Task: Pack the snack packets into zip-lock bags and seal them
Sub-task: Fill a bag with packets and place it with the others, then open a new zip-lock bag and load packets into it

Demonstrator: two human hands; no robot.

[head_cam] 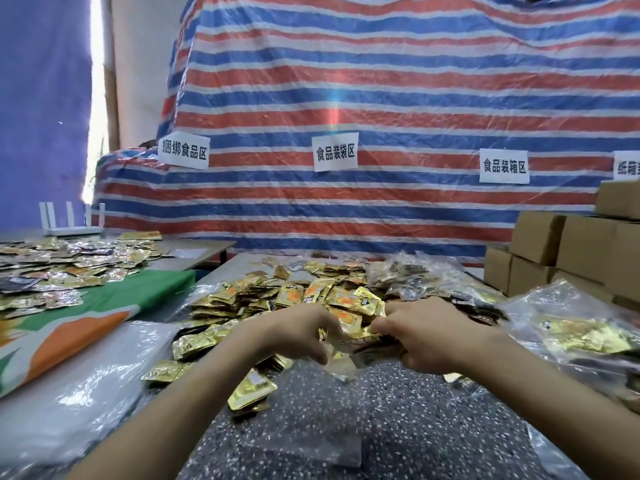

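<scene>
My left hand (pixel 298 336) and right hand (pixel 427 337) curl round a bunch of gold snack packets (pixel 360 336), just above the pile (pixel 311 296) on the table (pixel 398 420). A clear bag (pixel 304 443) lies flat nearer me

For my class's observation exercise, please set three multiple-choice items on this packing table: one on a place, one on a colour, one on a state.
1. Where are the cardboard boxes stacked? A. right side B. left side C. in the middle
2. What colour are most loose snack packets? A. pink B. gold C. white
3. What are the left hand and right hand doing? A. lying flat B. lifting a box C. gripping packets
Answers: 1 A, boxes rise at the right edge; 2 B, the pile shines gold; 3 C, fingers curl round packets.
</scene>
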